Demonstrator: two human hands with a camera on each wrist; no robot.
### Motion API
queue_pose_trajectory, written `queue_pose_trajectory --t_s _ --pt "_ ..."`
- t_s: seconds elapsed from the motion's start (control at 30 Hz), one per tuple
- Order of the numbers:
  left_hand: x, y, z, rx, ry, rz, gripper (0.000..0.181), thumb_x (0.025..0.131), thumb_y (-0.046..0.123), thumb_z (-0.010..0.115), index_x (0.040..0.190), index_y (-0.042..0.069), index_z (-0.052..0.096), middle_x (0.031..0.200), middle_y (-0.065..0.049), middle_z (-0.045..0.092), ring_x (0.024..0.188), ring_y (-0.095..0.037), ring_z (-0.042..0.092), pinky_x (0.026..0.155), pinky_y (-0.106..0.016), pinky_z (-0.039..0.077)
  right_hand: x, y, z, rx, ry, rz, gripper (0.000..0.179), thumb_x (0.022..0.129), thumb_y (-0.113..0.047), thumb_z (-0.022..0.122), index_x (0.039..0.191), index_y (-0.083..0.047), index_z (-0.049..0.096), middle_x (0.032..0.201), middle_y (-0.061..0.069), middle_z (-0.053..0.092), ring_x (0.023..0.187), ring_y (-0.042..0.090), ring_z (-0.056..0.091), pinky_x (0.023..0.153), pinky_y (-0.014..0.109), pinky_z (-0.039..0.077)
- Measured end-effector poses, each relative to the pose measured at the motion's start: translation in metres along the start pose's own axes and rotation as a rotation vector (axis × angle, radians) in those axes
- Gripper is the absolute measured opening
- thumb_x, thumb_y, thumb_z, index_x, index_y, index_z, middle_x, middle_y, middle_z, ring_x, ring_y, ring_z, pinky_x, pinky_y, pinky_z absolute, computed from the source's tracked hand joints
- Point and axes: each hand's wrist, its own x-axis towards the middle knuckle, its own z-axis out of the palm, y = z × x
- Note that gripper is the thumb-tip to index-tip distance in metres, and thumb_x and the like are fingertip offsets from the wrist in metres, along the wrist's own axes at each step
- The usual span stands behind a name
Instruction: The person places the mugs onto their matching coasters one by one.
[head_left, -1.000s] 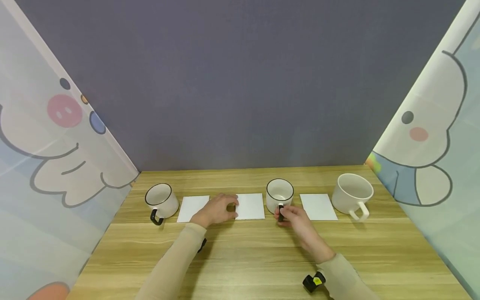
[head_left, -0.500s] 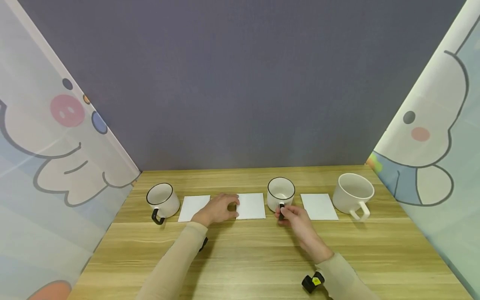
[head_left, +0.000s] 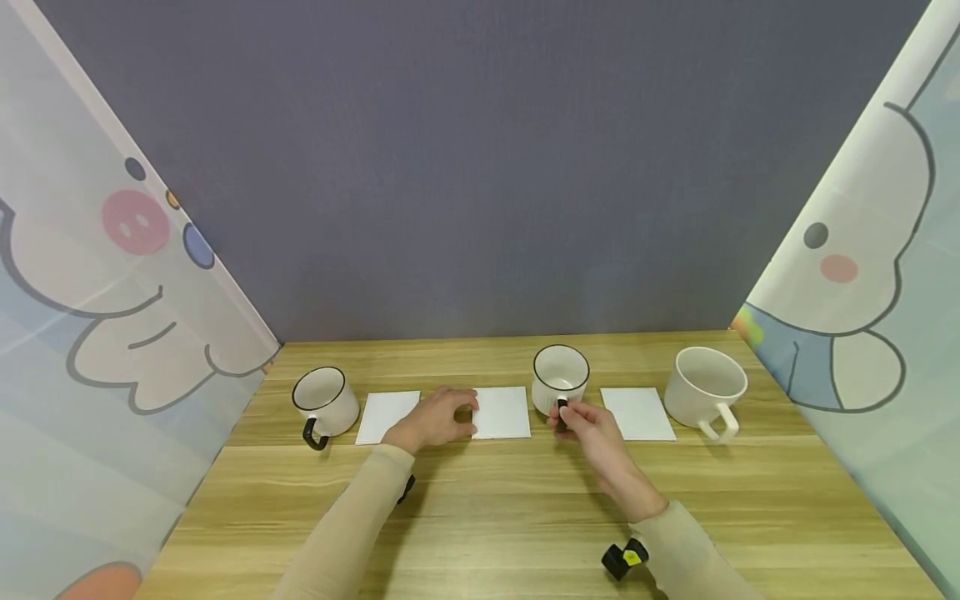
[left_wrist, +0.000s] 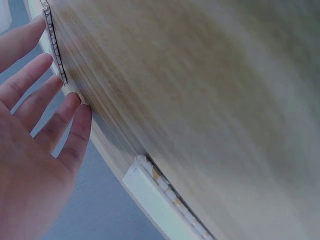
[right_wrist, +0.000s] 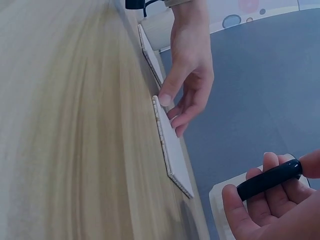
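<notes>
In the head view my right hand (head_left: 596, 437) pinches the black handle of a white mug (head_left: 558, 375) with a black rim, held upright between two white square coasters. Thumb and fingers curl about that handle (right_wrist: 272, 180) in the right wrist view; most of the mug body is cut off there. My left hand (head_left: 433, 419) touches the left edge of the middle coaster (head_left: 502, 413), its fingers relaxed and spread, the thumb at the near corner. Part of the left coaster (head_left: 382, 417) lies behind the left hand and wrist.
A second black-rimmed mug (head_left: 326, 404) stands at the left, its handle toward me. A larger white mug (head_left: 705, 387) stands at the right beside the right coaster (head_left: 637, 414). A grey panel (head_left: 487, 167) rises behind the wooden table (head_left: 495, 517).
My right hand and the mug it pinches have moved up in the head view, the mug apparently lifted a little. The left hand and middle coaster have stayed put.
</notes>
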Motion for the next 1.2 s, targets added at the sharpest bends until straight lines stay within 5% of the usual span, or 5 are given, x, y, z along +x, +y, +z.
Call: queue_pose_trajectory --t_s 0.57,1.2 --pt "-0.001 0.000 0.000 0.013 0.005 0.000 0.028 0.094 0.031 0.075 0.119 0.024 0.066 0.154 0.002 0.049 0.141 -0.030 0.042 0.110 -0.061 0.038 0.001 -0.009 0.011 -0.016 -0.022 -0.026 0.025 0.104 -0.005 0.053 0.107 0.018 0.064 0.100 0.023 0.068 0.095 0.024 0.068 0.091 0.047 0.055" --pt "0.000 0.002 -0.001 0.015 -0.001 -0.011 0.028 0.094 0.031 0.075 0.119 0.024 0.065 0.154 0.002 0.048 0.141 -0.030 0.041 0.111 -0.059 0.037 0.006 -0.015 0.030 -0.004 -0.015 -0.028 0.023 0.102 -0.001 0.053 0.107 0.017 0.066 0.094 0.014 0.069 0.088 0.016 0.065 0.089 0.046 0.056"
